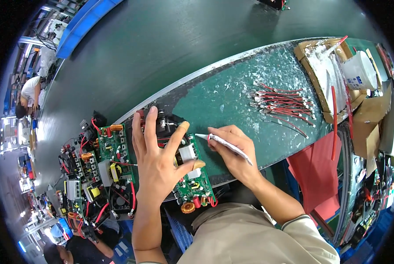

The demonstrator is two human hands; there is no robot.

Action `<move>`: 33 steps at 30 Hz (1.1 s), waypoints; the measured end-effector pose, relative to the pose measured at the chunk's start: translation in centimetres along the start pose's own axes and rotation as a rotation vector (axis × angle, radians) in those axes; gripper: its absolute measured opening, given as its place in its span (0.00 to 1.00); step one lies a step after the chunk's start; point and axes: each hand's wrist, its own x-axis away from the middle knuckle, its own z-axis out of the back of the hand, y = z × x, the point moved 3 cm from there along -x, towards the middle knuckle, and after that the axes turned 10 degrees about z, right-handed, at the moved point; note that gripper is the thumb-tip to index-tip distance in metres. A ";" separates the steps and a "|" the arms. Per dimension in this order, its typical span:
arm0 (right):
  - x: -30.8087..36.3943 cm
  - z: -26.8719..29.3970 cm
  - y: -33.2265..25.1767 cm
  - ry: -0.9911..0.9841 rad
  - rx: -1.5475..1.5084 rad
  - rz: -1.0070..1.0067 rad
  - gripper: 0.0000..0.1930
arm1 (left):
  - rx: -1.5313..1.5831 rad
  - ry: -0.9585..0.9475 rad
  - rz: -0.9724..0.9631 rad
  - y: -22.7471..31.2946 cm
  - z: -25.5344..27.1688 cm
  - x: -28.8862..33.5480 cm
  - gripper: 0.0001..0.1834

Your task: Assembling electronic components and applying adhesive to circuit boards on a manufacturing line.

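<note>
My left hand [156, 163] is spread over a green circuit board [197, 190], its fingers stretched apart. Tan covers wrap the tips of its thumb and index finger. The board carries white blocks, a copper-wound coil [187, 207] and red parts along its near edge; my palm hides some of it. In my right hand [238, 154] is a white squeeze tube [232, 148], gripped between thumb and fingers. Its pointed nozzle aims left, at the board's far right corner. Whether the nozzle touches the board I cannot tell.
Several crowded circuit boards [113, 167] lie to the left. Short red-and-black wire leads [287, 103] are piled on the white-smeared green bench. A cardboard tray [313, 72] and a white tub [360, 70] stand at right, above red sheets [313, 176]. Other people work at far left and lower left.
</note>
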 end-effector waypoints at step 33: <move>1.0 -1.6 -0.5 -0.005 0.483 0.254 0.16 | 0.091 -0.005 -0.029 -1.6 -0.8 -0.2 0.43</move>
